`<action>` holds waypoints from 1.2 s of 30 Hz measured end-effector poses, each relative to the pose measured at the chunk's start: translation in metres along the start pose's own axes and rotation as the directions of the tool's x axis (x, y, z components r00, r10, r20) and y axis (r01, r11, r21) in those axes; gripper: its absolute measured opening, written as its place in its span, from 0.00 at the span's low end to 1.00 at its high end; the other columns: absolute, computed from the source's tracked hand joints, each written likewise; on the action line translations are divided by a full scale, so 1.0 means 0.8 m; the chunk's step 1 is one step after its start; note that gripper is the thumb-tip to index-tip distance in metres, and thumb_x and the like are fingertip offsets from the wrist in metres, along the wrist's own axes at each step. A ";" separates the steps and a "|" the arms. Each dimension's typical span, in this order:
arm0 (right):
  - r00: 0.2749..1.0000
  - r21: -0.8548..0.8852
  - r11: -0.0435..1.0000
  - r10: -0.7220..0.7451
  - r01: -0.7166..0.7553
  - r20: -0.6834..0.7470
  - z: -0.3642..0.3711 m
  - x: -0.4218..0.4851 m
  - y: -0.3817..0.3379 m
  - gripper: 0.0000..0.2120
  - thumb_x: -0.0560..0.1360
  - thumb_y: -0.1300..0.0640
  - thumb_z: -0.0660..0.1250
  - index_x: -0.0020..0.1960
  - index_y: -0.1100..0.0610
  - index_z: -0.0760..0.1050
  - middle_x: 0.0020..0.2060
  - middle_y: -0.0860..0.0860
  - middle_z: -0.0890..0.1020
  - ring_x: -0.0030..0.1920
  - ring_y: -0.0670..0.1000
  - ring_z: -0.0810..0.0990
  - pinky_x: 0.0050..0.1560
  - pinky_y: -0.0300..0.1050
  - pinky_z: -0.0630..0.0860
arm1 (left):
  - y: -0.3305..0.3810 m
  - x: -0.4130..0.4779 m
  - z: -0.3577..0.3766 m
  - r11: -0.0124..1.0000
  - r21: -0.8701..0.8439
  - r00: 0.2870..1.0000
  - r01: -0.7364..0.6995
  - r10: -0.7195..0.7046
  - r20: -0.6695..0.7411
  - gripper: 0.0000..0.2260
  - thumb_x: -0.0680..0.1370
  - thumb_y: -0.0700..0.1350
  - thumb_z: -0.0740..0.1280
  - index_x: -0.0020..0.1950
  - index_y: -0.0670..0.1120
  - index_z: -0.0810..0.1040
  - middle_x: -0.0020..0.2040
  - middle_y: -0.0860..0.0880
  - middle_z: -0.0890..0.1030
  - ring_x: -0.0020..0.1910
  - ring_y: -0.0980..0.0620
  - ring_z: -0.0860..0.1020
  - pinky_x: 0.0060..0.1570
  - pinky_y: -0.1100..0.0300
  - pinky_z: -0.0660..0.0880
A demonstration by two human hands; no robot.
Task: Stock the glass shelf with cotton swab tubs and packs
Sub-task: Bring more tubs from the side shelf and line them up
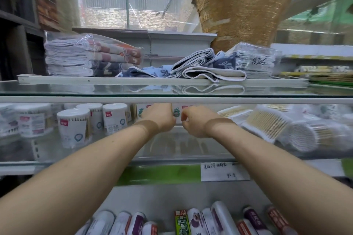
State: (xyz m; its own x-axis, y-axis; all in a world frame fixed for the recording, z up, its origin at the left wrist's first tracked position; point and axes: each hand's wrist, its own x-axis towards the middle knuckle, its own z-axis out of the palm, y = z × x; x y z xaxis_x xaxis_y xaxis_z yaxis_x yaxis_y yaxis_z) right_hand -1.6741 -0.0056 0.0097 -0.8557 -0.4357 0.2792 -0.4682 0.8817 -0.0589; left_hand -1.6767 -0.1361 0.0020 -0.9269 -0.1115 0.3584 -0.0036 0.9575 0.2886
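Both my arms reach into the middle glass shelf (183,155). My left hand (159,119) and my right hand (194,123) are side by side at the back, fingers curled on white cotton swab packs (176,114) with teal print; the upper shelf's rim partly hides the fingers. Another such pack (141,112) shows left of my left hand. Upright white cotton swab tubs (73,129) stand on the left of the shelf. On the right lie flat clear swab boxes (267,124) and a round tub (303,138) on its side.
The upper glass shelf (57,89) carries bagged folded towels (89,59) and loose cloths (202,68). A handwritten price label (223,171) hangs on the shelf front. Below lie several rolled packs (193,219). A rope-wrapped pillar (236,5) rises behind.
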 end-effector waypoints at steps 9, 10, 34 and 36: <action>0.987 -0.160 0.975 0.159 -0.153 0.022 -0.016 -0.064 0.014 0.09 0.77 0.61 0.58 0.53 0.57 0.76 0.46 0.53 0.78 0.43 0.55 0.75 0.42 0.43 0.71 | 0.061 -0.042 -0.007 0.984 -0.149 0.991 -0.098 0.110 0.076 0.09 0.77 0.48 0.64 0.40 0.47 0.80 0.41 0.46 0.81 0.43 0.46 0.79 0.45 0.56 0.78; 0.987 -0.164 0.974 0.162 -0.158 0.009 -0.018 -0.073 0.020 0.10 0.77 0.60 0.58 0.54 0.56 0.76 0.46 0.53 0.78 0.43 0.55 0.75 0.42 0.43 0.71 | 0.069 -0.046 -0.007 0.982 -0.161 0.989 -0.099 0.115 0.094 0.09 0.78 0.48 0.65 0.42 0.47 0.80 0.42 0.47 0.81 0.44 0.46 0.80 0.46 0.56 0.77; 0.906 -0.454 0.784 0.380 -0.423 -0.187 -0.043 -0.144 0.126 0.24 0.77 0.47 0.60 0.71 0.52 0.65 0.63 0.58 0.71 0.61 0.60 0.74 0.66 0.55 0.63 | 0.096 -0.075 -0.005 0.897 -0.440 0.954 -0.053 0.176 0.244 0.10 0.80 0.48 0.64 0.59 0.46 0.76 0.52 0.47 0.79 0.48 0.49 0.81 0.44 0.59 0.74; 0.902 -0.434 0.791 0.360 -0.431 -0.240 -0.044 -0.140 0.118 0.20 0.77 0.49 0.57 0.68 0.52 0.68 0.61 0.58 0.74 0.61 0.60 0.74 0.64 0.54 0.63 | 0.093 -0.072 -0.005 0.887 -0.461 0.955 -0.031 0.162 0.247 0.10 0.80 0.48 0.64 0.58 0.47 0.76 0.52 0.48 0.79 0.47 0.49 0.81 0.43 0.59 0.73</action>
State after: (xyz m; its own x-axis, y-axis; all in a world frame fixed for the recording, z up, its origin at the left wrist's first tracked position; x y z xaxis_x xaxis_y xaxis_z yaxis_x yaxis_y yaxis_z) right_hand -1.6144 0.1327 0.0069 -0.8872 -0.0320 0.4602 0.0943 0.9640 0.2487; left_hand -1.6217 -0.0595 0.0065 -0.9788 0.1148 0.1695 0.1988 0.7302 0.6536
